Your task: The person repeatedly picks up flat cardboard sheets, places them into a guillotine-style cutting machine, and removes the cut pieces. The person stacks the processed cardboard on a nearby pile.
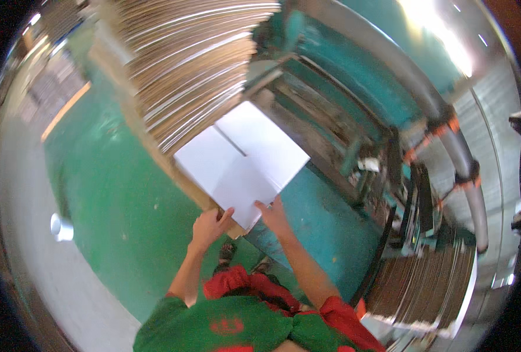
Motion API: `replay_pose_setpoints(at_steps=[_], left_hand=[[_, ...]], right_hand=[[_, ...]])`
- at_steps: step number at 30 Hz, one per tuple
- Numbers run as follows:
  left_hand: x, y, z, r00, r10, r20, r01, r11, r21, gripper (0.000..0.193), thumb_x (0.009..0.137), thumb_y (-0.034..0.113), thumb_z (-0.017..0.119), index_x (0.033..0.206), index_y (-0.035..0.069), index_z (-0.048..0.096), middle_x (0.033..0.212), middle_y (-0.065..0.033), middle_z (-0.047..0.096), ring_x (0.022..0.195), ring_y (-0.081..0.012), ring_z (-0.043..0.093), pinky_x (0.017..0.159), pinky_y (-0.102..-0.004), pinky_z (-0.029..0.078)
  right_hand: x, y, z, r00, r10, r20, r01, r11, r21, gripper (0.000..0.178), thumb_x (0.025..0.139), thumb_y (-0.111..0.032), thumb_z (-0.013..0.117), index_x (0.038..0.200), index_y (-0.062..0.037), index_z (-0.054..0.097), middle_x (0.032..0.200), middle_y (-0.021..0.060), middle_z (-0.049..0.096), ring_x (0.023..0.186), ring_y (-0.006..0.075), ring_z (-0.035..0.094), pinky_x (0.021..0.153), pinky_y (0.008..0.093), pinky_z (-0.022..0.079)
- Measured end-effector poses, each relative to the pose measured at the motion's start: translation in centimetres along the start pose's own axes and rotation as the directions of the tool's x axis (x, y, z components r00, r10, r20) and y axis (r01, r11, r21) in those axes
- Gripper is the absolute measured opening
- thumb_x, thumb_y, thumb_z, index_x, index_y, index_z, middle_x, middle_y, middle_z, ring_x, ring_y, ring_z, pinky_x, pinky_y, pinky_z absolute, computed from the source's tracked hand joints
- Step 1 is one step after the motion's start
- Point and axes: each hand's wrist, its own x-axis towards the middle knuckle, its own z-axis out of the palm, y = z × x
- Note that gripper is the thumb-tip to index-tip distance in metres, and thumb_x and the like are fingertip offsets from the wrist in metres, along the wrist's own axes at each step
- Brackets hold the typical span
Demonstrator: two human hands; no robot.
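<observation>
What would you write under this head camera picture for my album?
Both hands, left hand and right hand, grip a white folded cardboard sheet beside a tall cardboard stack on a green floor.

plenty of open green floor [114, 193] on the left. ahead the tall cardboard stack [190, 64] blocks things, and the teal machine [342, 117] plus another board pile [418, 287] crowd the right.

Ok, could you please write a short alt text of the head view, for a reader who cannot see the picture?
Seen from above, a person's left hand and right hand hold the near edge of a white folded sheet on a tall stack of cardboard sheets. Below is a green floor, with a teal machine at right.
</observation>
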Motion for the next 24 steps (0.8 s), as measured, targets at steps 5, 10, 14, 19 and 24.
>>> replay_pose_setpoints(at_steps=[5, 10, 14, 19, 24], left_hand=[[-2.3, -3.2, -0.1, 0.858, 0.065, 0.51, -0.044, 0.998, -0.054, 0.045, 0.094, 0.045, 0.055, 0.081, 0.002, 0.064, 0.07, -0.011, 0.065, 0.065, -0.0201, 0.063, 0.062, -0.0362, 0.049], [-4.9, 0.6, 3.1, 0.503, 0.228, 0.834, -0.068, 0.972, -0.225, 0.032, 0.093, 0.033, 0.063, 0.092, 0.002, 0.06, 0.072, -0.0042, 0.063, 0.064, -0.0106, 0.059, 0.059, -0.027, 0.047], [-6.0, 8.6, 8.0, 0.248, 0.301, 0.921, -0.369, 0.908, -0.197, 0.031, 0.093, 0.032, 0.064, 0.099, 0.002, 0.058, 0.073, -0.0036, 0.063, 0.066, -0.0097, 0.059, 0.059, -0.0255, 0.047], [-12.6, 23.9, 14.3, -0.032, 0.444, 0.895, -0.718, 0.613, -0.33, 0.029, 0.091, 0.029, 0.067, 0.104, 0.005, 0.057, 0.069, -0.0004, 0.059, 0.063, -0.0071, 0.054, 0.058, -0.0256, 0.045], [-28.0, 41.7, 20.7, -0.279, 0.843, 0.459, -0.831, 0.028, -0.555, 0.045, 0.09, 0.032, 0.067, 0.12, 0.004, 0.05, 0.067, -0.0067, 0.058, 0.061, -0.0155, 0.057, 0.061, -0.0316, 0.048]], right_hand=[[-0.2, -1.8, -3.0, 0.985, 0.081, 0.152, -0.069, 0.994, -0.082, 0.068, 0.089, -0.036, 0.063, 0.136, 0.0057, 0.039, 0.128, 0.0248, 0.054, 0.116, 0.0358, 0.055, 0.098, 0.0423, 0.044], [-6.9, 4.8, -7.1, 0.998, -0.029, 0.063, 0.031, 0.999, -0.037, 0.059, 0.09, -0.039, 0.062, 0.135, -0.005, 0.045, 0.11, 0.0162, 0.068, 0.111, 0.0295, 0.06, 0.092, 0.0438, 0.048], [-17.3, 17.3, -7.8, 0.963, -0.149, 0.224, 0.267, 0.625, -0.734, 0.056, 0.084, -0.037, 0.062, 0.135, -0.0191, 0.049, 0.123, 0.0152, 0.059, 0.112, 0.0295, 0.057, 0.086, 0.0412, 0.051], [-42.7, 29.8, -4.7, 0.537, 0.781, -0.319, -0.354, 0.552, 0.755, 0.043, 0.088, -0.031, 0.063, 0.122, -0.0041, 0.06, 0.11, 0.0098, 0.065, 0.092, 0.0217, 0.065, 0.077, 0.0379, 0.055], [-67.7, 34.2, 4.3, -0.16, 0.965, -0.21, -0.048, 0.205, 0.978, 0.019, 0.088, -0.02, 0.062, 0.092, -0.0009, 0.061, 0.073, 0.008, 0.06, 0.056, 0.021, 0.059, 0.049, 0.0334, 0.051]])
